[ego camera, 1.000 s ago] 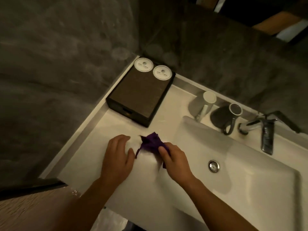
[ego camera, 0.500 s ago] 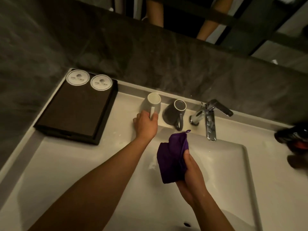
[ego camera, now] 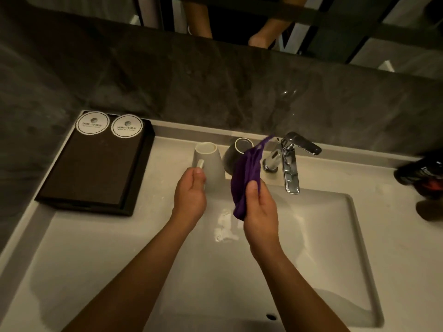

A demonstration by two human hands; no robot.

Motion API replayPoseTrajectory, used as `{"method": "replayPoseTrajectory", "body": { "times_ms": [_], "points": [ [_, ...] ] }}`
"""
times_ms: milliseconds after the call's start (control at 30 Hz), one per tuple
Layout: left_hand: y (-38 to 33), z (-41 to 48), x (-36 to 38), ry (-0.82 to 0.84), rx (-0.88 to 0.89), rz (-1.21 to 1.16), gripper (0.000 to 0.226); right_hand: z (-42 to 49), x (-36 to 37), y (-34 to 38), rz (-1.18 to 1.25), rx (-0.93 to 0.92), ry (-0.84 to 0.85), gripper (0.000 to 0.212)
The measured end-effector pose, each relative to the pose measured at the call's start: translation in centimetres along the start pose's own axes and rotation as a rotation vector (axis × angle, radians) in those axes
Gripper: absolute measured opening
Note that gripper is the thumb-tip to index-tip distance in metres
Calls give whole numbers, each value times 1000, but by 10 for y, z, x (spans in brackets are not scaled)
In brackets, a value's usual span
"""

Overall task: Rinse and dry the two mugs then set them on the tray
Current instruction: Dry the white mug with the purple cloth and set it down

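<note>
A white mug (ego camera: 211,161) stands on the counter behind the basin. My left hand (ego camera: 190,195) grips it by the handle. Just to its right stands a dark mug (ego camera: 233,154), half hidden by a purple cloth (ego camera: 244,178). My right hand (ego camera: 260,212) holds that cloth up in front of the dark mug, over the basin's back edge. The dark tray (ego camera: 96,173) lies at the left of the counter with two round white coasters (ego camera: 109,124) at its far end.
A chrome faucet (ego camera: 287,161) rises right of the mugs, its spout over the white basin (ego camera: 335,248). A dark bottle (ego camera: 422,173) lies at the far right edge. A dark stone wall and a mirror stand behind the counter.
My left hand went from the counter to the white mug's handle and closed on it. My right hand lifted the cloth off the counter and raised it in front of the dark mug.
</note>
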State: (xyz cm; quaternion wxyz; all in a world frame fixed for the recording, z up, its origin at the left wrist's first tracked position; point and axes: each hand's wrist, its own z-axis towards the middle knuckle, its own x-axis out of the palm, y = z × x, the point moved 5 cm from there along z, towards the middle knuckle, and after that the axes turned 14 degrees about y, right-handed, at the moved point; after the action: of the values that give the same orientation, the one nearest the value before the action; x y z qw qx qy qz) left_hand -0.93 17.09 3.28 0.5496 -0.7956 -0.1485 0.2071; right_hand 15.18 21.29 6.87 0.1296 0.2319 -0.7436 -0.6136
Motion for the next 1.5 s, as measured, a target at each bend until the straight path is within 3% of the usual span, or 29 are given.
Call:
{"method": "replayPoseTrajectory", "body": {
  "times_ms": [67, 167, 233, 300, 533, 700, 833, 900, 1000, 1133, 1233, 1367, 1500],
  "points": [
    [-11, -14, 3, 17, 20, -5, 35, 5, 14, 10, -127, -77, 93, 48],
    [-23, -29, 11, 67, -17, -163, 32, 7, 28, 13, -479, -109, 235, 52],
    [-30, -37, 13, 68, -47, -210, 31, 9, 23, 16, -677, -127, 199, 55],
    [-36, -47, 17, 85, -31, -198, 30, 14, 18, 23, -718, -156, 125, 58],
    [-55, -69, 32, 135, 52, -193, 42, 25, -1, 32, -373, -199, 95, 56],
    [-60, -69, 24, 118, 48, -256, 42, 40, -25, 29, -58, -37, 143, 39],
    [-67, -68, 23, 175, 71, -417, 43, 43, -38, 15, 160, 118, 215, 46],
    [-68, -69, 25, 157, 42, -506, 43, 36, -37, 19, 99, 67, 227, 41],
    [-69, -70, 30, 107, 3, -602, 42, 23, -33, 21, -3, -151, 214, 25],
    [-69, -71, 32, 88, -14, -471, 41, 9, -28, 26, -391, -294, 185, 69],
    [-70, -69, 31, 111, 11, -320, 42, 11, -28, 33, -563, -310, 163, 79],
    [-77, -66, 31, 172, 64, -229, 57, 20, -29, 53, -393, -263, 131, 61],
    [-85, -63, 24, 258, 68, -224, 60, 34, -38, 61, -64, -122, 266, 39]
  ]
}}
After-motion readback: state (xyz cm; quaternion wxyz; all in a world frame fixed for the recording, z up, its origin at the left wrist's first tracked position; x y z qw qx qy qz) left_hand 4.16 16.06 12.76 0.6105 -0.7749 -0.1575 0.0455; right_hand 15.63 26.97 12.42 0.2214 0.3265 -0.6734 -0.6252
